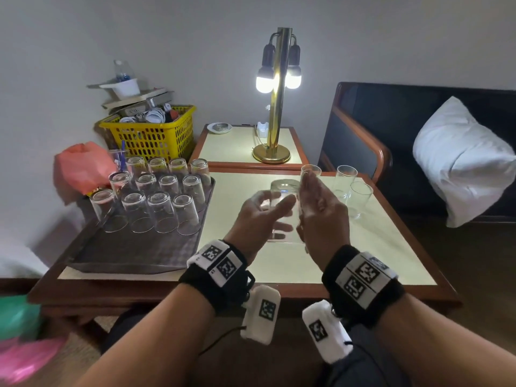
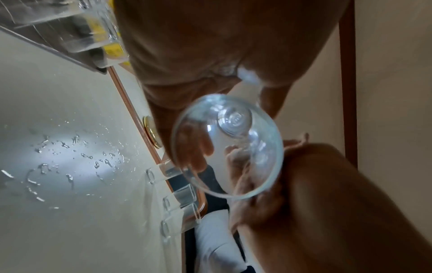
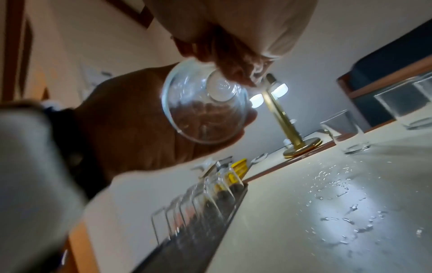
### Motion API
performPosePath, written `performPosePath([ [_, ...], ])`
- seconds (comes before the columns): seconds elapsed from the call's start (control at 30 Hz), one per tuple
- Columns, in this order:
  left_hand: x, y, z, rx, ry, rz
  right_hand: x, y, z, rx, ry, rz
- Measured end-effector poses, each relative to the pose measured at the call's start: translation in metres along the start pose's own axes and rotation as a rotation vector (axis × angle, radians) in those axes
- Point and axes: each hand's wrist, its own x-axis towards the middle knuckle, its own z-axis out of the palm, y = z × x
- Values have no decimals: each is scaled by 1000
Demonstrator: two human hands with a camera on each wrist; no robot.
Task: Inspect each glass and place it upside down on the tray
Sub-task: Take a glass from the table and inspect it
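A clear glass [image 1: 284, 191] hangs above the table between my two hands, tipped on its side with its base away from me and its mouth toward me. My left hand [image 1: 259, 216] cups it from the left, fingers and thumb curled round its wall. My right hand [image 1: 321, 210] lies along its right side, its fingertips [image 3: 236, 73] on the base. The left wrist view looks into the glass's mouth [image 2: 233, 147]. On the dark tray [image 1: 125, 252] to the left, several glasses [image 1: 162, 210] stand upside down. Three glasses [image 1: 360, 199] stand upright at the table's far right.
Water drops [image 2: 70, 157] lie on the cream tabletop. A lit brass lamp [image 1: 275, 107] stands on the side table behind. A yellow basket [image 1: 150, 135] and a pink bag [image 1: 81, 166] sit behind the tray. A dark armchair with a white pillow [image 1: 469, 160] is at the right.
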Motion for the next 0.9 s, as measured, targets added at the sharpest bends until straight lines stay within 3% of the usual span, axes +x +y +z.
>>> performPosePath([
  [0.1,3,5,-3,-85,151,62,-14,0,8,-41,-87,-70],
  [0.17,3,7,-4,-107,57,-32,-7,0,10,-60,-65,-87],
  [0.23,2,4,-3,-16,-26,-33,4,1,6,-19,-13,-60],
  [0.3,4,4,-3,4,60,49,1,3,6,-27,-1,-30],
  [0.37,4,8,-6,-57,116,70,-15,3,9,-3,-87,-44],
  [0.47,0,5,-4,-50,-43,-52,0,5,4,-29,-21,-80],
  [0.53,0,-2,-2,-3,-31,20,7,-2,1,-24,38,-55],
  [0.6,1,0,-5,-69,63,89,-3,0,4,-26,-32,-89],
  [0.67,0,3,-6,-150,23,3,-14,0,9,-42,-85,-90],
  [0.77,-2,-2,-4,-40,-96,-50,5,-2,4,-51,-8,-90],
  [0.9,0,2,-5,-83,58,2,-16,-2,5,-29,-84,-63],
])
